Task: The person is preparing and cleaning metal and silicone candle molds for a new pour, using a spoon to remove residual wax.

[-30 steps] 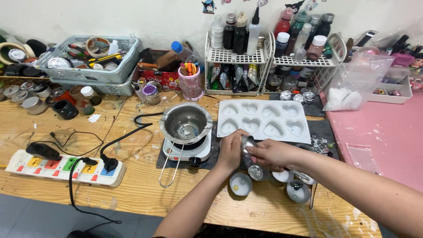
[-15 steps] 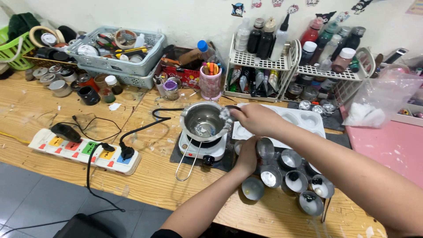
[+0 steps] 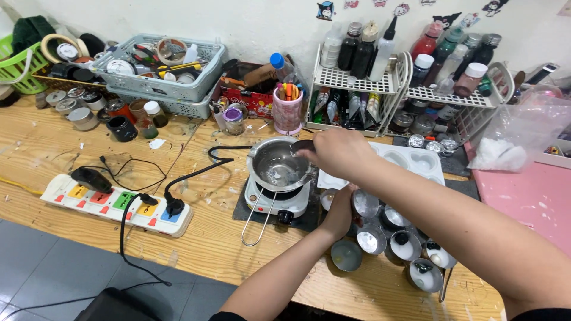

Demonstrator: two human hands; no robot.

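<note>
Tip slowly over the pot [image 3: 278, 166] on the bench [image 3: 53, 148]. Right hand [image 3: 336, 151] fingers clamped on a tin at the rim. Left hand [image 3: 341, 209] by the tins [image 3: 380, 229]; grip unclear.

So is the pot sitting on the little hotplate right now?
Yes, the metal pot sits on the small white hotplate, with the right hand at its rim.

head-worn view, looking steeply down and forward, close over wooden workbench [image 3: 53, 148], facing wall
</note>
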